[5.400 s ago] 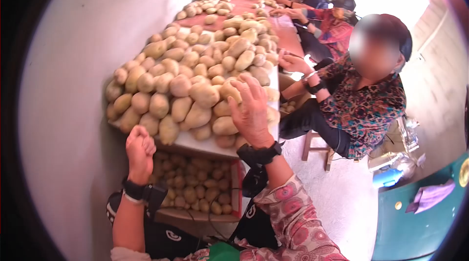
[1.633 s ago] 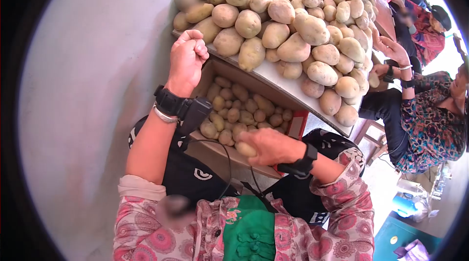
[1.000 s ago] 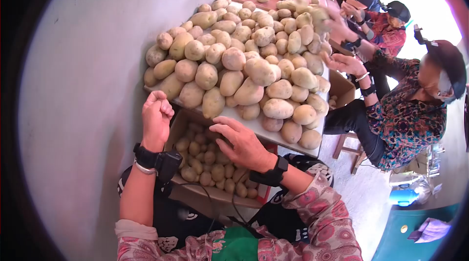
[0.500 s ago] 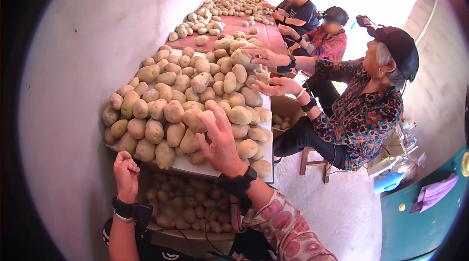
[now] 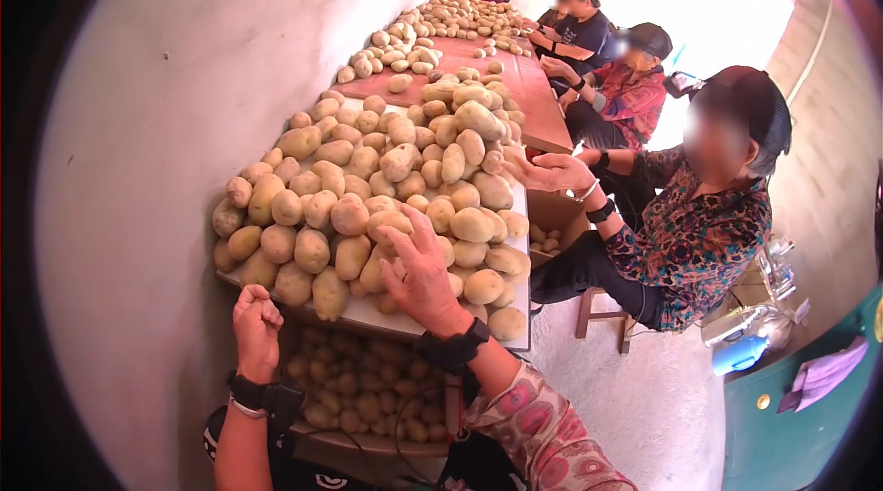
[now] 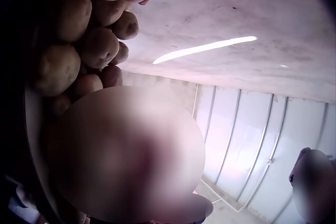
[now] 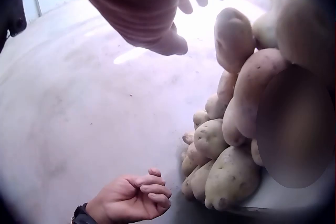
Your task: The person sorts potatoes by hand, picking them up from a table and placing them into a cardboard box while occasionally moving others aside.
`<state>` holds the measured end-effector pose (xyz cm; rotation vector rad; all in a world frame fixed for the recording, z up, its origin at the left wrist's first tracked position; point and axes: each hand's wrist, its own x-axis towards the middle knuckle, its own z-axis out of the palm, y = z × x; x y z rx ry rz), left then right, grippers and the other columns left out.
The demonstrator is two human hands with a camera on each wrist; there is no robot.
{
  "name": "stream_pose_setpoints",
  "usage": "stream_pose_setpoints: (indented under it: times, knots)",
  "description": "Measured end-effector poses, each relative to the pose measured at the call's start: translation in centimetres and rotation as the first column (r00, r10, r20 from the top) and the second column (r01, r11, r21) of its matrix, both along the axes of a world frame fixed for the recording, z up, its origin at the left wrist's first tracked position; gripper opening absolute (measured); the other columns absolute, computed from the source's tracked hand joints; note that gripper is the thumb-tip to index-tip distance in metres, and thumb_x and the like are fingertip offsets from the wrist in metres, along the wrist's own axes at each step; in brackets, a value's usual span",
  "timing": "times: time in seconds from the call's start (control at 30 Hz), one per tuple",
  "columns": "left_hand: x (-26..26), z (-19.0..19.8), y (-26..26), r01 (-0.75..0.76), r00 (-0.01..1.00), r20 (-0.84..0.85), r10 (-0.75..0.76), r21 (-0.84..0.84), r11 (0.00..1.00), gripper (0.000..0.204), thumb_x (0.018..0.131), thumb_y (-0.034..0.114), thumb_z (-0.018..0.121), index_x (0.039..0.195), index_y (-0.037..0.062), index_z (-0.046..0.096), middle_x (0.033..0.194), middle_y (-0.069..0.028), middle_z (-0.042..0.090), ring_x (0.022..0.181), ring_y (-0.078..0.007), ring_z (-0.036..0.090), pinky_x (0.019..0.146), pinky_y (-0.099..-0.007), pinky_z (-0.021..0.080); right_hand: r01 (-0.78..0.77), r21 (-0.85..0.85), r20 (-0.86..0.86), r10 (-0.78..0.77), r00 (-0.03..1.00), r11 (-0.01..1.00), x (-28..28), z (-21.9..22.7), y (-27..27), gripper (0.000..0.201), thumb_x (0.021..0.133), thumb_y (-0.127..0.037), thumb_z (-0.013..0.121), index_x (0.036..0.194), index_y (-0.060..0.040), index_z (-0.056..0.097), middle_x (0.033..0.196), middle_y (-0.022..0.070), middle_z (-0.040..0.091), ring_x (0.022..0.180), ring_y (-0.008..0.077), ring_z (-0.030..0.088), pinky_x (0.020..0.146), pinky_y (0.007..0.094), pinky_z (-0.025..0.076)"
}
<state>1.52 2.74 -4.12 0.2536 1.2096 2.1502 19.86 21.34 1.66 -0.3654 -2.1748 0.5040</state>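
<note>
Head view looks down a long bench (image 5: 515,215) set against a pale wall (image 5: 166,105) on the left and heaped with potatoes (image 5: 368,178) from the near end to the far one. The person's right hand (image 5: 420,268) lies on the near right part of the heap with its fingers spread wide, palm down over a potato (image 5: 386,224) at the top of the near pile; the fingertips touch the potatoes, but the grip is not closed round any of them. A black wrist strap (image 5: 451,348) sits just behind that hand, above a flowered sleeve (image 5: 533,436). The left hand (image 5: 257,328) is near the left corner of the bench, just below its near edge, its fingers curled into a fist with nothing seen in it. The right wrist view shows the same fist (image 7: 136,198) low at the near left, apart from the potatoes (image 7: 226,176) stacked on the right. Under the near edge of the bench stands an open box (image 5: 368,436) holding smaller potatoes (image 5: 359,376). Along the right side of the bench sit other people; the nearest (image 5: 681,234) wears a patterned blouse and holds an open hand (image 5: 552,171) by the potatoes
</note>
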Motion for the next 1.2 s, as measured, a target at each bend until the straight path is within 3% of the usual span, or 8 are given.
stream_pose_setpoints:
  times: [0.23, 0.43, 0.5, 0.53, 0.6, 0.7, 0.87, 1.2]
  knots:
    - [0.5, 1.1, -0.5, 0.096, 0.995, -0.005, -0.096, -0.042, 0.995, 0.015, 0.081, -0.002, 0.041, 0.087, 0.0097, 0.048, 0.061, 0.0031, 0.043, 0.053, -0.0059, 0.039, 0.05, -0.0204, 0.035, 0.052, 0.001, 0.063, -0.052, 0.997, 0.999, -0.3, -0.3, -0.3, 0.05, 0.071, -0.006, 0.062, 0.119, -0.0058, 0.05, 0.137, 0.0246, 0.031, 0.124, 0.0402, 0.035, 0.1, 0.0457, 0.03]
    - [1.5, 2.0, -0.4, 0.019, 0.912, -0.383, -0.146, -0.317, 0.948, 0.019, 0.079, 0.001, 0.048, 0.097, 0.0049, 0.054, 0.084, -0.0014, 0.056, 0.074, -0.0081, 0.052, 0.064, -0.0213, 0.042, 0.145, -0.032, 0.104, -0.141, 0.984, 0.989, -0.6, -0.3, -0.7, 0.055, 0.074, -0.011, 0.065, 0.125, -0.0047, 0.045, 0.136, 0.0254, 0.032, 0.124, 0.0418, 0.034, 0.101, 0.0463, 0.029]
    - [1.7, 2.0, -0.6, -0.153, 0.647, -0.732, -0.213, -0.398, 0.904, 0.028, 0.076, 0.0, 0.051, 0.104, 0.0019, 0.054, 0.096, -0.0078, 0.059, 0.088, -0.0188, 0.057, 0.078, -0.0289, 0.046, 0.179, -0.062, 0.105, -0.172, 0.98, 0.982, -0.7, -0.8, -0.6, 0.056, 0.075, -0.013, 0.064, 0.126, -0.0043, 0.044, 0.136, 0.0258, 0.032, 0.123, 0.0403, 0.035, 0.099, 0.0463, 0.029]
    - [2.0, 2.4, -0.7, -0.155, 0.647, -0.732, -0.213, -0.4, 0.903, 0.028, 0.076, 0.0, 0.051, 0.104, 0.0019, 0.054, 0.096, -0.0078, 0.059, 0.088, -0.0188, 0.057, 0.078, -0.0289, 0.046, 0.184, -0.052, 0.114, -0.177, 0.978, 0.982, -0.8, -1.0, -0.5, 0.056, 0.075, -0.015, 0.064, 0.127, -0.0043, 0.043, 0.135, 0.0257, 0.033, 0.122, 0.0398, 0.035, 0.099, 0.0465, 0.029]
    - [2.8, 3.4, -0.6, -0.281, 0.344, -0.896, -0.279, -0.382, 0.88, 0.037, 0.072, 0.0, 0.055, 0.11, 0.0013, 0.054, 0.106, -0.0137, 0.059, 0.101, -0.0301, 0.055, 0.091, -0.0367, 0.043, 0.193, -0.042, 0.127, -0.186, 0.974, 0.98, -0.6, -1.1, -0.4, 0.057, 0.076, -0.016, 0.065, 0.127, -0.0044, 0.042, 0.134, 0.0256, 0.035, 0.122, 0.0392, 0.036, 0.099, 0.0468, 0.029]
    - [3.3, 3.7, -0.4, -0.271, 0.162, -0.929, -0.333, -0.367, 0.89, 0.043, 0.07, 0.001, 0.057, 0.112, 0.0017, 0.053, 0.115, -0.0176, 0.054, 0.11, -0.0354, 0.05, 0.097, -0.041, 0.038, 0.183, -0.001, 0.129, -0.181, 0.975, 0.983, -0.6, -0.7, 0.1, 0.054, 0.075, -0.014, 0.066, 0.124, -0.0042, 0.045, 0.125, 0.0224, 0.043, 0.116, 0.037, 0.041, 0.095, 0.0452, 0.033]
    - [3.9, 3.6, -0.3, -0.203, 0.179, -0.896, -0.406, -0.438, 0.876, 0.048, 0.07, 0.003, 0.059, 0.118, 0.0018, 0.052, 0.123, -0.019, 0.049, 0.115, -0.0359, 0.047, 0.1, -0.0405, 0.036, 0.072, -0.216, 0.017, -0.07, 0.997, 0.974, -0.6, -0.6, 0.8, 0.047, 0.071, -0.01, 0.069, 0.114, -0.003, 0.051, 0.111, 0.0167, 0.049, 0.102, 0.0352, 0.049, 0.088, 0.0415, 0.04]
    - [4.9, 3.6, 0.9, -0.171, 0.132, -0.854, -0.504, -0.52, 0.837, 0.057, 0.072, 0.005, 0.062, 0.126, 0.001, 0.046, 0.13, -0.0221, 0.044, 0.118, -0.0384, 0.045, 0.1, -0.0416, 0.037, 0.19, -0.039, 0.116, -0.184, 0.976, 0.981, -1.4, -0.3, 0.8, 0.054, 0.069, -0.011, 0.07, 0.118, -0.0044, 0.05, 0.112, 0.0166, 0.05, 0.107, 0.0343, 0.046, 0.091, 0.0417, 0.04]
